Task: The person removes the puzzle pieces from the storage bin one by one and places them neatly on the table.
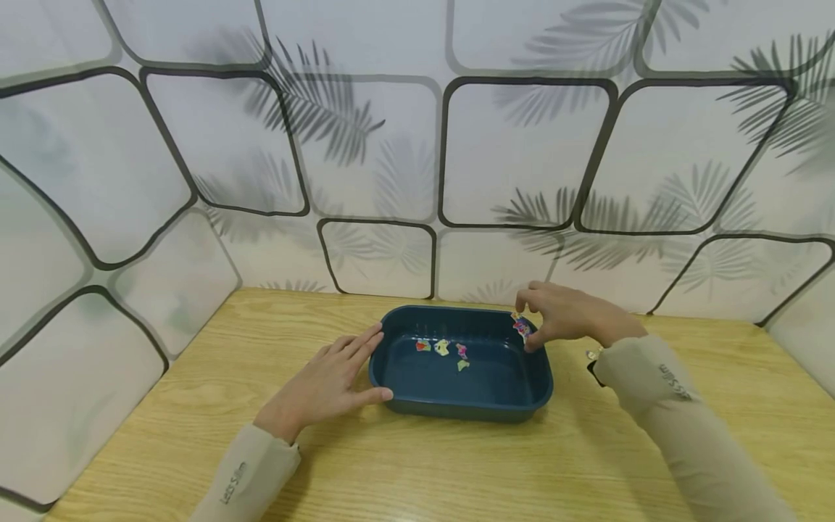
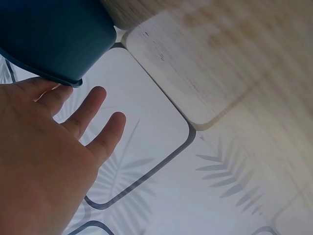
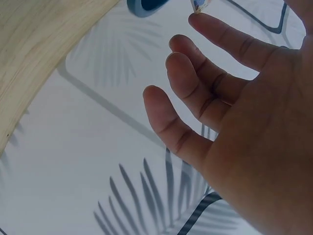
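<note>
A dark blue rectangular tub [image 1: 457, 409] stands on the wooden table, with several small colourful sticker-like cut-outs [image 1: 442, 347] lying on its bottom. My left hand [image 1: 326, 380] touches the tub's left rim, fingers fairly straight; the left wrist view shows fingertips against the tub wall [image 2: 58, 39]. Over the right end of the tub, my right hand [image 1: 567, 312] pinches another colourful cut-out [image 1: 521, 326] between thumb and finger. Only a corner of this cut-out [image 3: 199, 6] shows at the top of the right wrist view, by a fingertip.
Beside the right cuff, another small cut-out [image 1: 592, 354] and a black object [image 1: 596, 373] lie partly hidden on the table [image 1: 417, 471]. A pale wall covering [image 1: 522, 152] with dark outlines and leaf prints rises behind the tub and along the sides.
</note>
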A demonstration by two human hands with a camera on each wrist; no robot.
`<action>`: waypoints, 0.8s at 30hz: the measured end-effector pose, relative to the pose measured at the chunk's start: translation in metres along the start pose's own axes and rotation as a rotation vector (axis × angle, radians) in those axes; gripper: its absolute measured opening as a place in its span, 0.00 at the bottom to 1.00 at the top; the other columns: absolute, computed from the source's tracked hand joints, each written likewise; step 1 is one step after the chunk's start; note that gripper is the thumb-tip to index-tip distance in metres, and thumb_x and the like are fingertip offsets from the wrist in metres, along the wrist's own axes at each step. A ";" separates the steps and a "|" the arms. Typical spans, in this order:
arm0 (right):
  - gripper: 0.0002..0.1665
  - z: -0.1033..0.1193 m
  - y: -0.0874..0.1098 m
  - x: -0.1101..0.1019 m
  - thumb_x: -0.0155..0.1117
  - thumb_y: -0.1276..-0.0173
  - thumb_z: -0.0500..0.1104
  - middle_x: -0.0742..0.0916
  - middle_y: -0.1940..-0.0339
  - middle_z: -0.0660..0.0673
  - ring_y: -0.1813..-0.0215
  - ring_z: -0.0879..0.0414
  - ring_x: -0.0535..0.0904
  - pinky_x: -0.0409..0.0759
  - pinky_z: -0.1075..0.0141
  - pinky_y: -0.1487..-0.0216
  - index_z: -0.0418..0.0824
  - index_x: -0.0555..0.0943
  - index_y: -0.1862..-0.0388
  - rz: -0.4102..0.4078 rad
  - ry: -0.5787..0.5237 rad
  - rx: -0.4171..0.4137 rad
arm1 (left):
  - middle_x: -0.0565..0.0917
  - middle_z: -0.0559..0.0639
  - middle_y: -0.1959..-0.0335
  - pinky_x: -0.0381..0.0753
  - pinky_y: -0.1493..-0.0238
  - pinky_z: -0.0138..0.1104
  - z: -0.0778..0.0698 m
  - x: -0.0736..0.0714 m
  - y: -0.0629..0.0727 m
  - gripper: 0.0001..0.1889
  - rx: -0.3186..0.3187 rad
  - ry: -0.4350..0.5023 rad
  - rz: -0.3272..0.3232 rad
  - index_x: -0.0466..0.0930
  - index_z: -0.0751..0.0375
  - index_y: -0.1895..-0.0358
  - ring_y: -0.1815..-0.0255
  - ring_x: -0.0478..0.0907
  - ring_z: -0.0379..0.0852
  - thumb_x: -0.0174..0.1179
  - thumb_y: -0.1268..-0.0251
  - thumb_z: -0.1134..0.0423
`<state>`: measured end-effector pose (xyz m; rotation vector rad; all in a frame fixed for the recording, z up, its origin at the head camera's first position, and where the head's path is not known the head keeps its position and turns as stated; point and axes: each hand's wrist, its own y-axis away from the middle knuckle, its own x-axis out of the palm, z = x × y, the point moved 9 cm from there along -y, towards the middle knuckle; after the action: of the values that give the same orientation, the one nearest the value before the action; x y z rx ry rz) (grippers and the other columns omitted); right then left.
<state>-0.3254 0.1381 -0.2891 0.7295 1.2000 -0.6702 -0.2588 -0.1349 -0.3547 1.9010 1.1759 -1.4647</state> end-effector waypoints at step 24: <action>0.33 -0.042 0.027 0.000 0.80 0.46 0.48 0.79 0.57 0.37 0.55 0.42 0.77 0.76 0.43 0.53 0.32 0.77 0.49 0.000 -0.041 0.061 | 0.53 0.54 0.18 0.61 0.32 0.64 0.001 0.001 0.000 0.49 0.013 0.016 0.004 0.54 0.66 0.20 0.27 0.62 0.62 0.55 0.30 0.33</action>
<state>-0.3280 0.1882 -0.2938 0.7630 1.1463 -0.7214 -0.2594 -0.1349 -0.3560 1.9254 1.1714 -1.4608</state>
